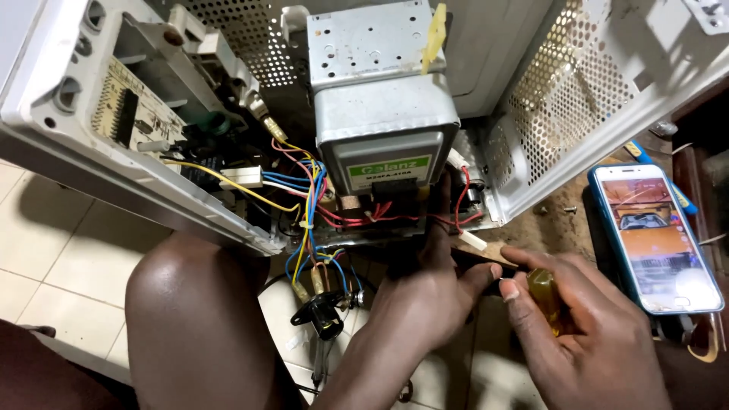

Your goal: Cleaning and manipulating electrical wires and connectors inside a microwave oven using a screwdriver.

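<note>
I count one metal box-shaped part in the opened white casing, one circuit board left of that part, one phone right of it, and my two hands.

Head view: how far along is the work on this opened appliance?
Done: the appliance casing is open, leaving the grey metal unit and circuit board exposed. In hand: the right hand grips a yellow-handled screwdriver, while the left hand reaches under the unit beside the red wires. Left: the unit is still mounted and wired; loose screws lie by the phone.
</note>
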